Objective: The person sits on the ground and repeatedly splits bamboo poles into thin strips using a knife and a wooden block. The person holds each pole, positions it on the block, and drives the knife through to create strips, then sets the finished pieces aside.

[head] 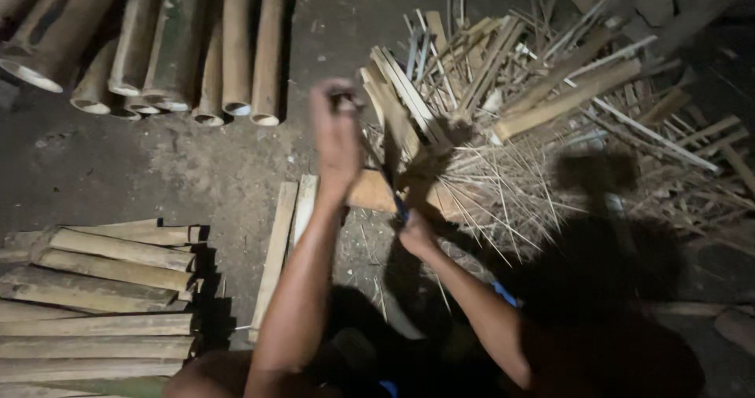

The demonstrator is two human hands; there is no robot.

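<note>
- Left hand (pixel 336 134) raised over the floor (pixel 157 170), fingers curled tight around the top end of a thin dark strip (pixel 377 166) — blurred, so the grip's detail is unclear.
- Right hand (pixel 414 233) lower down, fingers closed around the strip's lower end, beside something blue (pixel 401 207); cannot tell what that is.
- Strip runs slanted between the two hands, above a flat board (pixel 373 192) lying on the floor.
- Splint pile (pixel 550 91) just beyond the hands, upper right — thin sticks and flat slats lying criss-cross, fine slivers fanning out below it.
- Bamboo tubes (pixel 197 52) upper left, laid side by side, cut ends facing the camera.
- Split slabs (pixel 94 304) stacked lower left.
- Two slats (pixel 285 233) on the floor just left of the left forearm.
- Dim light; deep shadow lower right.
</note>
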